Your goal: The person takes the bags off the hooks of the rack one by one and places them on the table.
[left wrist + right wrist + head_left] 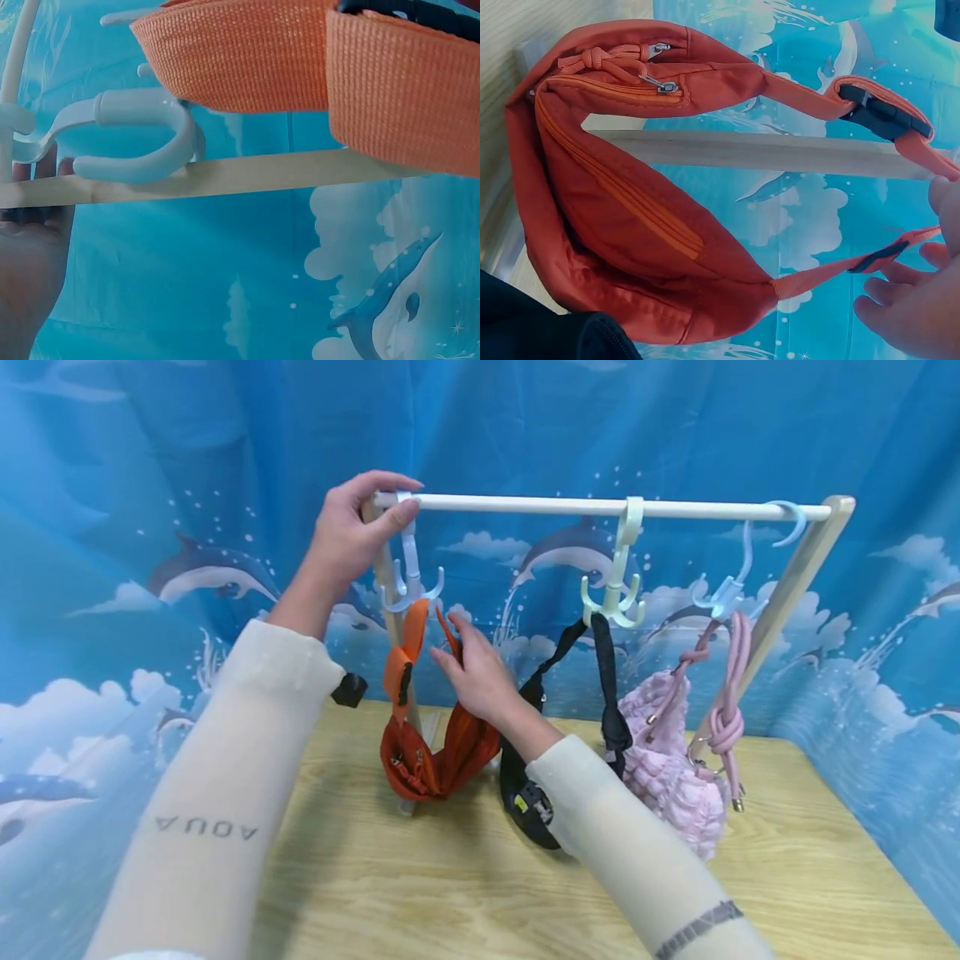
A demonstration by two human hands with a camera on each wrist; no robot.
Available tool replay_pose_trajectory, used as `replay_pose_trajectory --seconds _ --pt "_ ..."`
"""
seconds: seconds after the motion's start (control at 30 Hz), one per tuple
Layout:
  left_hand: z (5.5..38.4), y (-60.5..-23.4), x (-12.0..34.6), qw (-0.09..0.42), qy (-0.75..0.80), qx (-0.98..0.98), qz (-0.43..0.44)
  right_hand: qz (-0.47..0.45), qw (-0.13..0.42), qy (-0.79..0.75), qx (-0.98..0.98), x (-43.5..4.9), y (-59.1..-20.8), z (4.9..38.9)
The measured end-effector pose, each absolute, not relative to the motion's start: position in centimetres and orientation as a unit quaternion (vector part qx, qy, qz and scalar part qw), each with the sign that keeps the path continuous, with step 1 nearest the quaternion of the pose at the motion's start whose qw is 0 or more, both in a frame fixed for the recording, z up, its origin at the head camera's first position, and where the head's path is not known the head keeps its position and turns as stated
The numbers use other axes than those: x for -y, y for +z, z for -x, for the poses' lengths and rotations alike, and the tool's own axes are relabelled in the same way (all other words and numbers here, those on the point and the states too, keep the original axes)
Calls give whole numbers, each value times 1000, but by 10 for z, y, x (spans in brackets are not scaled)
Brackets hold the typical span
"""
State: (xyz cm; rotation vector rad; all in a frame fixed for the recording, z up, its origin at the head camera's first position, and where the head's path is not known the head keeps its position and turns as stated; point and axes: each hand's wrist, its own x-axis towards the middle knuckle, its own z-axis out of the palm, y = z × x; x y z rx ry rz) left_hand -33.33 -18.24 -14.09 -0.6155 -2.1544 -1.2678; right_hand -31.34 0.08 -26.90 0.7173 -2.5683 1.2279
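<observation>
My left hand (pixel 358 522) grips the left end of the rack's white bar (pixel 525 505), fingers over the top and thumb in front. The thumb overlaps the top of a pale blue multi-prong hook (pixel 410 560). From that hook hangs an orange waist bag (pixel 622 217), its zips and cord showing in the right wrist view. Its webbing strap (pixel 247 56) loops up to the prongs. My right hand (pixel 483 681) is beside the right-hand length of strap, fingers loosely extended around it, just above the bag body. A black buckle (pixel 881 112) sits on the other strap length.
A black bag (pixel 525 814) hangs from a pale green hook (pixel 617 585) at mid-bar. Farther right, a pink ruffled bag (pixel 675 777) hangs from a light blue hook (pixel 727 597). The rack's wooden posts (pixel 795 585) stand on a wood-grain table (pixel 390 885) before a dolphin-print curtain (pixel 487 427).
</observation>
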Motion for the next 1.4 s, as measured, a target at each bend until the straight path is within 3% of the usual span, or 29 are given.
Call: replay_pose_trajectory --seconds 1.13,1.4 --pt "335 -140 181 264 -498 797 217 -231 99 450 857 3 -257 317" --pt "336 -143 178 267 -514 787 215 -243 156 419 861 0 -255 317"
